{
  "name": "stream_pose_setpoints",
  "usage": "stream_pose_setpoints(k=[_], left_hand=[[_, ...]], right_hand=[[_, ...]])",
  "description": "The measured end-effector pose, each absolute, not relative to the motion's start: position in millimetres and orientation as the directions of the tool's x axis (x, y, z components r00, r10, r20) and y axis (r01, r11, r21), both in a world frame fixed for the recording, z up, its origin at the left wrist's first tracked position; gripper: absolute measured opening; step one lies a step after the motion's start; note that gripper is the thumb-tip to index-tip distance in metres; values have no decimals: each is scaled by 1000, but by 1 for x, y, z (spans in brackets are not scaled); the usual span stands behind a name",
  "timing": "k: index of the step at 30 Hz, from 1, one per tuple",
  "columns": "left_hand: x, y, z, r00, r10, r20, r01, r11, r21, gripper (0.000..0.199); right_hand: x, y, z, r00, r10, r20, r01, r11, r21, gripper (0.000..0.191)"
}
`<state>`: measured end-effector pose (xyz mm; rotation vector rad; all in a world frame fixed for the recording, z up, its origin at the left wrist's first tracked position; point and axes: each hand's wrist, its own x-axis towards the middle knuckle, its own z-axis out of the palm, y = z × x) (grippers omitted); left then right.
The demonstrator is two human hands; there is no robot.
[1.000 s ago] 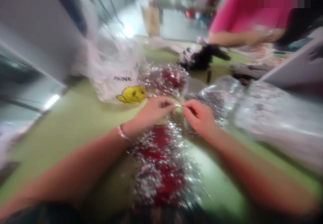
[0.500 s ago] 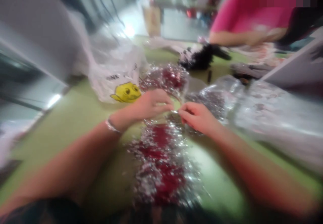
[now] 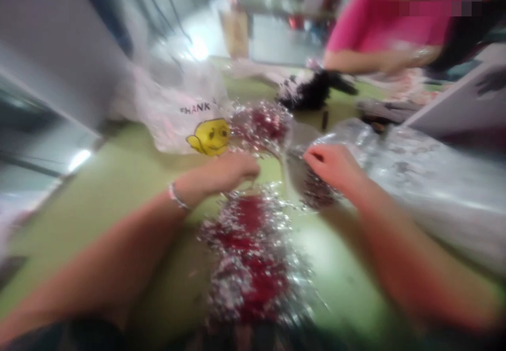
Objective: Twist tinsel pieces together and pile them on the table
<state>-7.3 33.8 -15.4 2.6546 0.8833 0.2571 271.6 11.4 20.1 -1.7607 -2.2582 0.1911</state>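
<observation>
Silver-and-red tinsel (image 3: 253, 277) lies on the green table in front of me, running away from my body. My left hand (image 3: 237, 171) is closed just beyond its far end, a faint thin strand showing below the fingers; what it grips is too blurred to name. To the right, my right hand (image 3: 336, 166) is closed in a pinch above a clear plastic bag of silvery pieces (image 3: 316, 185). Anything between those fingertips is hidden. Another bunch of silver-and-red tinsel (image 3: 263, 124) sits behind my hands.
A white plastic bag (image 3: 177, 111) with a yellow smiling face stands at the back left. More clear plastic (image 3: 438, 177) covers the right side. A black fuzzy item (image 3: 306, 93) lies farther back. Across the table is a person in a pink shirt (image 3: 391, 29).
My hands, close together before, have moved apart: the right one rightward over the clear bag, the left one slightly left with its fingers curled in. The white bag's printed face has shifted right.
</observation>
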Motion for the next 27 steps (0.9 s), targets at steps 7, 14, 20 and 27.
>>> stream_pose_setpoints(k=[7,14,20,27], left_hand=[[11,34,-11,719,669,189,594,-732,334,23],[19,22,9,484,847,220,663,-519,539,15],[36,-6,-3,643,766,14,657,-561,503,19],[37,-33,23,762,613,-210,607,-563,560,20]], right_hand=[[269,4,29,-338,918,-206,938,346,2,19],[254,-10,27,-313,896,-316,931,354,83,14],[249,-8,21,-318,910,-265,938,343,53,17],[244,-8,11,-296,939,-173,934,322,153,20]])
